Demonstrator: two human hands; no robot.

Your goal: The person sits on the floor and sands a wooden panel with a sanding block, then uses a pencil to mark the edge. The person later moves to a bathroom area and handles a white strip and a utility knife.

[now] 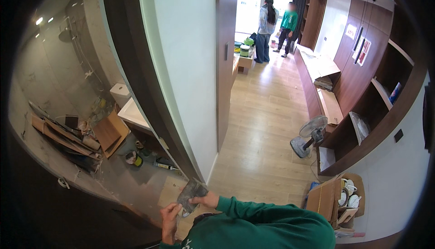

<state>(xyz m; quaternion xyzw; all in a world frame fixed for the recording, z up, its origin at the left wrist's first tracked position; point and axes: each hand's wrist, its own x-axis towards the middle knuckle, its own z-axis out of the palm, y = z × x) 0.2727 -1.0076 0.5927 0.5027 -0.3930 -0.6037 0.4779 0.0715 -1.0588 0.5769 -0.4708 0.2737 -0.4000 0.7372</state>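
Observation:
A dark grey, scuffed rectangular sheet [192, 191] is held low in front of me, above the doorway floor. It could be sandpaper or a thin scraper blade; I cannot tell which. My right hand [207, 200] grips its right side with the thumb across the face. At the lower left corner, the fingers of my left hand [170, 216] are closed in a pinch at the sheet's edge. Something small and whitish [185, 213] shows just under the sheet, partly hidden. Both my arms wear green sleeves.
A dark door frame [149, 90] divides a bathroom on the left from a room on the right. Cardboard and boards [108, 133] lean in the bathroom, near a bucket [134, 159]. A fan [308, 136] and an open carton [324, 199] stand right. Two people [266, 29] stand far off.

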